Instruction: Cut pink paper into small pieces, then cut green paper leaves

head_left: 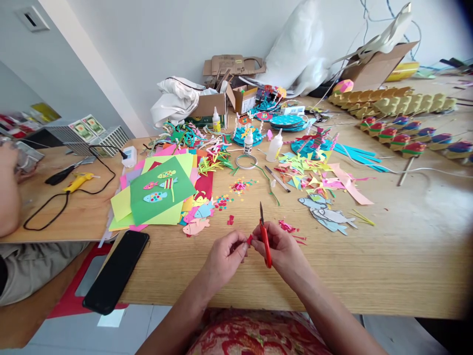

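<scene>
Over the front middle of the table, my left hand (229, 252) pinches a small piece of red paper (250, 240) between thumb and fingertips. My right hand (281, 249) is closed around red-handled scissors (265, 241), their dark blades pointing away from me; its fingertips also meet the red paper. Just right of that hand lie pinkish-red paper scraps (288, 226) and thin strips. A few red bits (230, 220) rest beyond my left hand. Farther on are piles of coloured paper dots (222, 201). Grey and blue paper fish (328, 215) lie to the right, partly overlapping.
At left, a green sheet (162, 190) with decorated fish tops stacked coloured paper. A black phone (116, 271) overhangs the front edge. Glue bottles (274, 146), a pen (277, 178) and paper offcuts stand or lie behind. Another person's arm (9, 192) shows far left, near a yellow glue gun (79, 182).
</scene>
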The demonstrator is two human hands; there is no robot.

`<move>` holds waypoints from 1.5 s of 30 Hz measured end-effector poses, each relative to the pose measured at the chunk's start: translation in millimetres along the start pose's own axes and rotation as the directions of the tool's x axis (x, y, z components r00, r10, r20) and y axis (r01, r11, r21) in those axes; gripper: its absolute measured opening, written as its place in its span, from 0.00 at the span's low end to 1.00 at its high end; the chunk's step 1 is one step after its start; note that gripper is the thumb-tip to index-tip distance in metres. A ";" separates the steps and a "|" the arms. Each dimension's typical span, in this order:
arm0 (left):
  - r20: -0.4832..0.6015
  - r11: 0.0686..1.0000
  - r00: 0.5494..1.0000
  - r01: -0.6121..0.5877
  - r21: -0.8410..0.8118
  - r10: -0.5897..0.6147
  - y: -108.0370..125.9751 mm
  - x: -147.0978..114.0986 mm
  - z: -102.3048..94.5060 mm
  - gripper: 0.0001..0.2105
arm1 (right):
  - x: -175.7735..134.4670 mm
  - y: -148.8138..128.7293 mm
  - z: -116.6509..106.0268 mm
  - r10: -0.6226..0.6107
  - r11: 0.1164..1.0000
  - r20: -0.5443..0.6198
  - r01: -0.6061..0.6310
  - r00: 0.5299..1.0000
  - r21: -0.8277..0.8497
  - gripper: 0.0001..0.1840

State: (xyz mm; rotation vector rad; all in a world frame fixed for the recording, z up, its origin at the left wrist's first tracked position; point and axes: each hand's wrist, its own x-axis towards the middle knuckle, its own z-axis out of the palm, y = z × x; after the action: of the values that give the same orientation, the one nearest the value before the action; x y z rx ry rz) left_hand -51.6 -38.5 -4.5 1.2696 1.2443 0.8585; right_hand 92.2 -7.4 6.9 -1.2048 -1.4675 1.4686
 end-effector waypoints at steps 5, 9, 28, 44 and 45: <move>-0.074 0.998 0.997 -0.005 -0.065 0.000 1.1 1.2 -1.6 0.07 | -7.0 0.4 -5.3 -0.024 0.983 0.021 0.027 0.999 -0.180 0.10; -0.116 0.989 0.993 0.001 -0.147 -0.018 7.2 1.6 -2.4 0.08 | -12.4 3.1 -11.6 -0.002 0.993 0.001 0.002 1.000 -0.116 0.09; 0.000 0.980 0.989 -0.143 0.136 0.145 21.5 12.6 19.2 0.07 | -6.9 -3.8 -19.2 -0.098 0.991 -0.097 0.089 0.990 -0.102 0.08; -0.049 0.941 0.994 -0.111 -0.319 0.100 33.8 28.6 48.4 0.10 | -47.0 6.3 -44.1 -0.090 0.880 0.030 0.094 0.995 -0.465 0.14; -0.038 0.941 0.994 -0.110 -0.319 0.103 33.9 29.6 50.6 0.10 | -47.2 6.3 -45.3 -0.094 0.878 0.025 0.095 0.995 -0.469 0.14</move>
State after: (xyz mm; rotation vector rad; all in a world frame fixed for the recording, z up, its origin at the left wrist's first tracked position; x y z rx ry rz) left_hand 8.5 -15.1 16.4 1.0727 1.0084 1.1064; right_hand 150.0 -38.5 10.2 -1.3856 -1.9272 1.0740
